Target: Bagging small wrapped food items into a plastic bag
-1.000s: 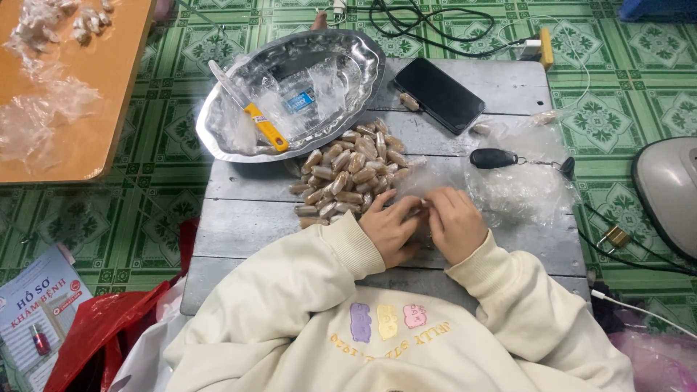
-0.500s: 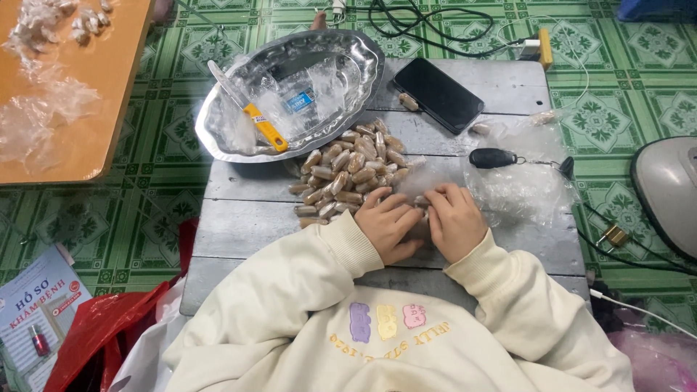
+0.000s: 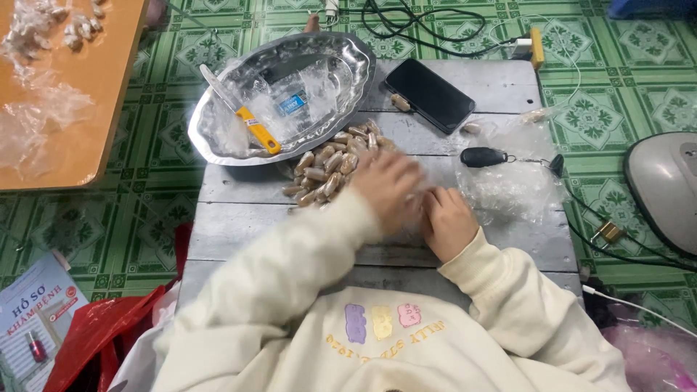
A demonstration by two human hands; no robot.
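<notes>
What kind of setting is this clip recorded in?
Probably a home floor used for piecework: a low grey wooden table stands on green patterned floor tiles, bearing a heap of small wrapped pieces and a metal tray.

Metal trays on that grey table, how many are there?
1. The metal tray sits at the far left of the grey table, just beyond the pile of small wrapped pieces, holding a yellow-handled tool and clear plastic. None seems hidden.

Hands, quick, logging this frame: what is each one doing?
Left hand: motion-blurred beside the pile of small wrapped pieces; grip cannot be told.
Right hand: curled on the table; contents cannot be told.
</notes>
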